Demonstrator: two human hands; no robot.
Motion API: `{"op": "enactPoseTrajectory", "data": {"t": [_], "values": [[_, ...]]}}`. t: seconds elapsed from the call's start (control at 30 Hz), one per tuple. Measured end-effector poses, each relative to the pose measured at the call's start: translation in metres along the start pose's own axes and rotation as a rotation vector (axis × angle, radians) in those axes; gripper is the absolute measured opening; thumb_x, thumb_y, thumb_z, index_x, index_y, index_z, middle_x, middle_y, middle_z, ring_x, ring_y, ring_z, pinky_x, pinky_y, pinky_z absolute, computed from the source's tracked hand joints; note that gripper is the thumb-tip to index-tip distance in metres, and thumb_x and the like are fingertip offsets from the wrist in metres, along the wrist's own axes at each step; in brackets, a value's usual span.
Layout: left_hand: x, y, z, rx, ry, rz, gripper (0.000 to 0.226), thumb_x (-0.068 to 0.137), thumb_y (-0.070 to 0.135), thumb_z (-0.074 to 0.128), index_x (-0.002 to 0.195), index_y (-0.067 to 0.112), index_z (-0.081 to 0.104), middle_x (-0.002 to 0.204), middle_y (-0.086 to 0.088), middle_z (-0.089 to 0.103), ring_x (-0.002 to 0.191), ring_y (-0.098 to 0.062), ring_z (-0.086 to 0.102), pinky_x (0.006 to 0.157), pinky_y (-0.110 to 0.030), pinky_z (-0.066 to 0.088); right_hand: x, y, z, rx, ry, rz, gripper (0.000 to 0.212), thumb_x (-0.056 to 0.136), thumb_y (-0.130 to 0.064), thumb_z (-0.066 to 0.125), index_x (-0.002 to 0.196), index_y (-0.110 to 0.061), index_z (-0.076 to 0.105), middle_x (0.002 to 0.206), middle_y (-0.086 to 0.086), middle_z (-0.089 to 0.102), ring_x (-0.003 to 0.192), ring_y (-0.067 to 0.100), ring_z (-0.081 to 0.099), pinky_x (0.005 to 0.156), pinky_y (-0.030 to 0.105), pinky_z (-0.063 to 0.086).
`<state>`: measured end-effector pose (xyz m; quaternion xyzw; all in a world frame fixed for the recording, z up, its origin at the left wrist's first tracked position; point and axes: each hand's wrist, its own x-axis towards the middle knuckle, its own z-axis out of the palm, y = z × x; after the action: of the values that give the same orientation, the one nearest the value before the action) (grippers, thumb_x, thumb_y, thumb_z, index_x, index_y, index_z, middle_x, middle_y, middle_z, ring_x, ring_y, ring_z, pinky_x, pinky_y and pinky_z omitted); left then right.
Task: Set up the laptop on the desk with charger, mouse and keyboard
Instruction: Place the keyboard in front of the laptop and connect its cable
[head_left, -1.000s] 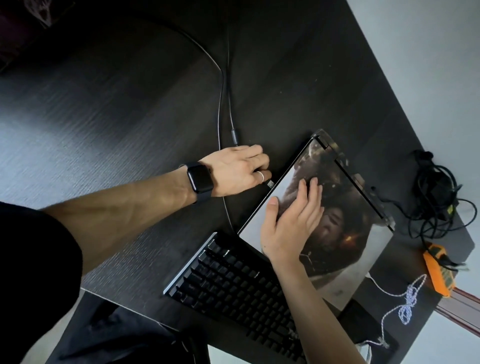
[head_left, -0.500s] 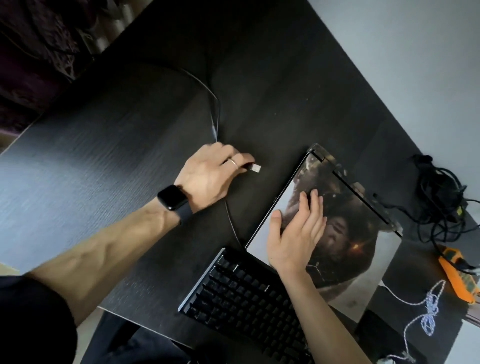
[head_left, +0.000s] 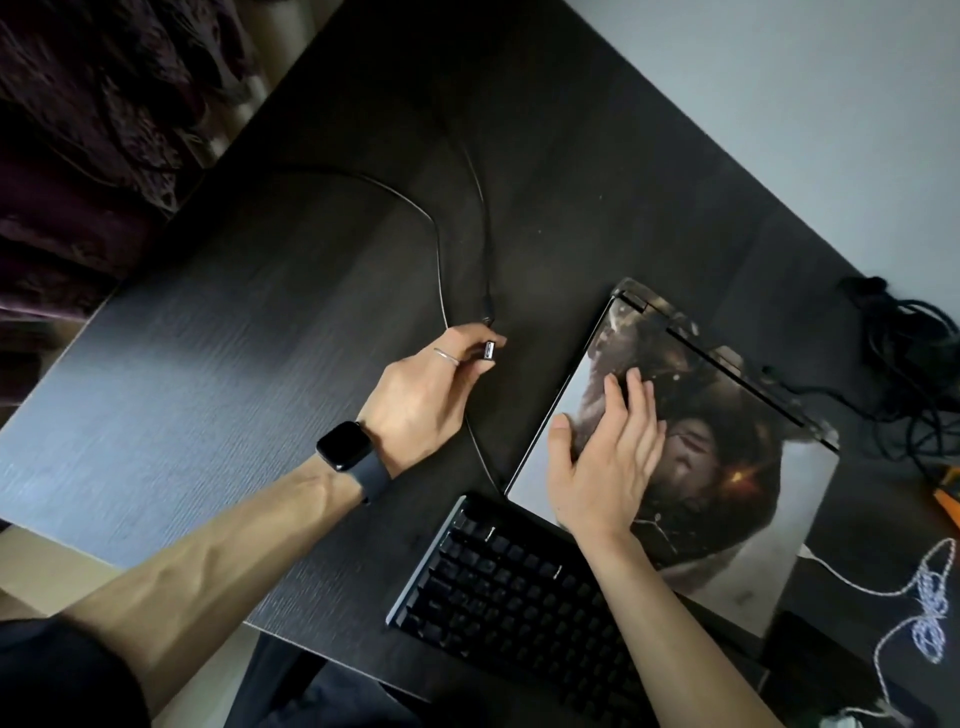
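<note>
Laptop: closed picture-skinned laptop (head_left: 727, 499) lies flat on the black wood-grain desk (head_left: 260, 364).
Right hand (head_left: 602, 467): fingers straight, resting on the lid.
Left hand (head_left: 421, 405): pinches the silver USB plug (head_left: 489, 351); we judge it unplugged.
Keyboard: black keyboard (head_left: 498, 587) placed in front.
Charger: black cable tangle (head_left: 914, 364) far right; we cannot tell if it is connected.
Remaining: plugging, opening; mouse unseen.

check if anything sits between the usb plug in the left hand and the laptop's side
Nothing visible does: only bare desk lies between the USB plug and the laptop. The right hand rests flat on its lid.
</note>
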<state>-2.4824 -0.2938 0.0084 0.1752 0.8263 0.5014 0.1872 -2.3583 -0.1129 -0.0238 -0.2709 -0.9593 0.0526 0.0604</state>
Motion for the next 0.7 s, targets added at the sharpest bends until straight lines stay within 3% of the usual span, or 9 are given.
{"op": "enactPoseTrajectory", "data": {"t": [0.1,0.23,0.33,0.5,0.57,0.7], "values": [[0.004,-0.009,0.005,0.142,-0.010,0.107,0.022,0.099,0.024,0.051,0.116,0.038,0.048,0.111,0.011,0.066,0.103,-0.013,0.063,0.090,-0.029,0.049,-0.001,0.001,0.000,0.006,0.000,0.006,0.064,0.095,-0.045,0.048,0.145,-0.006,0.046,0.159,0.013,0.035,0.151,0.030,0.026,0.122,0.053,0.020],[0.018,-0.029,0.016,0.465,-0.048,0.481,0.023,0.100,0.024,0.052,0.119,0.021,0.064,0.111,0.004,0.066,0.101,-0.019,0.058,0.081,-0.031,0.046,-0.003,0.003,0.000,0.027,-0.009,0.012,0.065,0.095,-0.046,0.046,0.147,-0.006,0.044,0.160,0.012,0.033,0.152,0.028,0.024,0.122,0.053,0.019],[0.033,-0.037,0.026,0.553,-0.093,0.593,0.024,0.097,0.025,0.054,0.119,0.022,0.065,0.111,0.003,0.065,0.105,-0.018,0.053,0.084,-0.030,0.039,-0.002,0.003,0.000,0.054,-0.025,0.014,0.065,0.096,-0.048,0.046,0.147,-0.008,0.044,0.161,0.010,0.032,0.152,0.027,0.023,0.123,0.051,0.018],[0.043,-0.046,0.043,0.558,-0.071,0.637,0.030,0.091,0.013,0.050,0.115,0.016,0.066,0.106,-0.006,0.062,0.098,-0.027,0.056,0.084,-0.034,0.036,0.005,-0.001,-0.006,0.210,-0.021,0.104,0.053,0.092,-0.043,0.050,0.137,-0.016,0.053,0.154,0.001,0.041,0.142,0.022,0.035,0.116,0.043,0.024],[0.043,-0.046,0.051,0.538,-0.052,0.613,0.027,0.089,0.012,0.058,0.114,0.017,0.067,0.103,-0.004,0.062,0.096,-0.027,0.058,0.084,-0.036,0.038,0.015,-0.005,-0.008,0.266,0.030,0.188,0.048,0.091,-0.043,0.048,0.130,-0.018,0.057,0.146,0.000,0.047,0.135,0.022,0.040,0.112,0.045,0.028],[0.046,-0.042,0.057,0.509,-0.064,0.618,0.026,0.091,0.017,0.053,0.113,0.020,0.068,0.097,0.001,0.060,0.097,-0.024,0.057,0.085,-0.035,0.039,0.043,-0.017,-0.007,0.274,0.046,0.267,0.061,0.084,-0.052,0.052,0.135,-0.018,0.053,0.150,0.003,0.044,0.139,0.024,0.036,0.114,0.054,0.029]]}}
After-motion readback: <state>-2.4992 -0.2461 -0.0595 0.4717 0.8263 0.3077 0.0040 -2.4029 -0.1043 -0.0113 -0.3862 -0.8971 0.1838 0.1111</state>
